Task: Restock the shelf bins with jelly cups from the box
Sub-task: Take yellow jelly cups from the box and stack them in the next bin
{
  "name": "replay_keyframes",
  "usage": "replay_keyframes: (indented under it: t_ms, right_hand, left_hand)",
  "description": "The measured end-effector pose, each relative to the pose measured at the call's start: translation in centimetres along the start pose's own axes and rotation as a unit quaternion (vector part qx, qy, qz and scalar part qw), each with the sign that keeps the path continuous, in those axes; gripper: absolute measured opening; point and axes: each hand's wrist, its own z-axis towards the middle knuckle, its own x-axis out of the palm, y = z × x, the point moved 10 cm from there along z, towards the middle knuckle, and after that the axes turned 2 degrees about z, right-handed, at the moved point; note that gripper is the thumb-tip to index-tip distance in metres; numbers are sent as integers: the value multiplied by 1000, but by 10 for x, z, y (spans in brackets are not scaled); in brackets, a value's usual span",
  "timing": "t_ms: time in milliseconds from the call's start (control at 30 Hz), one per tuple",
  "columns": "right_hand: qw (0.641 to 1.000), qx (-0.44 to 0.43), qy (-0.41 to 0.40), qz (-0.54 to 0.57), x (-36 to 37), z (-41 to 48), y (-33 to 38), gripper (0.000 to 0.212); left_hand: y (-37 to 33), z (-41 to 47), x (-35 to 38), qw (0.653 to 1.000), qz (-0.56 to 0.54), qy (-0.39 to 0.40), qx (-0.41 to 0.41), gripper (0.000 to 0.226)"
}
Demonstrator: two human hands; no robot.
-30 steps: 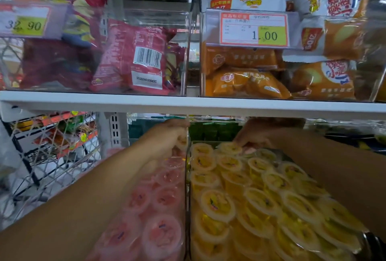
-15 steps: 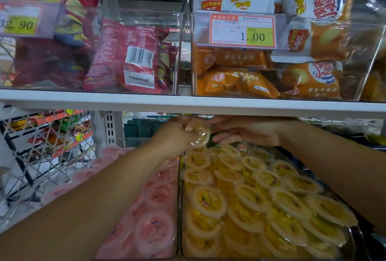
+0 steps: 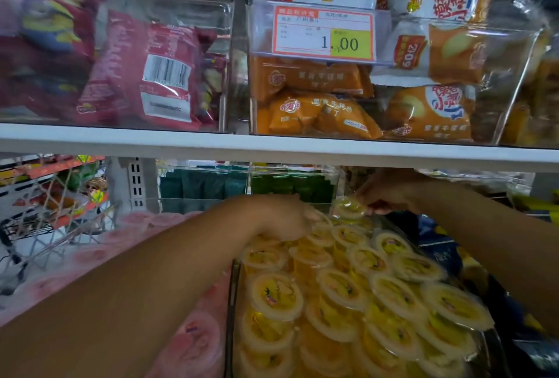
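Yellow jelly cups [image 3: 341, 290] fill the clear bin [image 3: 232, 302] at lower right nearly to its rim. They lie lid-up in overlapping rows from front to back. Pink jelly cups [image 3: 193, 338] are heaped just beside it on the left, partly under the left forearm; they are blurred, and I cannot make out the walls of their container.

Progress (judgement): late stage for these two lots. Both look close to full, and only the back row of the yellow bin seems to want more. The box is not in view, so the remaining stock cannot be judged.

Left hand [image 3: 287, 220]: palm down on the rearmost yellow cups, fingers bent down among them. I cannot tell whether it grips one or only steadies the row.

Right hand [image 3: 390, 196]: reaching in under the upper shelf [image 3: 272, 147], fingertips pinching a single yellow cup [image 3: 349, 208] by its edge. The cup sits just above the back row, near the left hand.

Other containers: the upper shelf carries clear bins, with red snack packets [image 3: 145, 81] on the left and orange packets [image 3: 314, 111] on the right. The right one bears a price tag [image 3: 323, 34] reading 1.00. Behind the jelly cups, green packets [image 3: 290, 185] stand in further clear bins. A wire basket [image 3: 45, 217] sits at far left, its contents too blurred to name.
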Motion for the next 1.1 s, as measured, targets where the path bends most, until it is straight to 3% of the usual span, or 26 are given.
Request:
replay_keyframes:
  t_ms: [233, 400, 667, 800, 933, 1000, 1100]
  right_hand:
    - [1000, 12, 20, -17, 20, 5, -4, 28]
    - [996, 7, 15, -85, 28, -3, 5, 25]
    - [956, -121, -44, -263, 0, -60, 36, 29]
    - [953, -213, -73, -202, -2, -130, 50, 23]
    - [950, -283, -83, -106, 22, -215, 50, 17]
    - [943, -322, -61, -58, 46, -257, 44, 16]
    - [954, -280, 108, -13, 118, -293, -1, 16]
  left_hand:
    - [23, 3, 3, 999, 31, -21, -12, 47]
    - [23, -1, 3, 999, 29, -31, -11, 47]
    - [-1, -47, -20, 995, -20, -99, 13, 37]
    - [-19, -114, -31, 976, -83, -194, 48, 33]
    - [-41, -206, -9, 933, -82, -338, 89, 29]
    - [-55, -243, 23, 930, -84, -342, 107, 30]
    - [-54, -266, 107, 953, -137, -254, 91, 28]
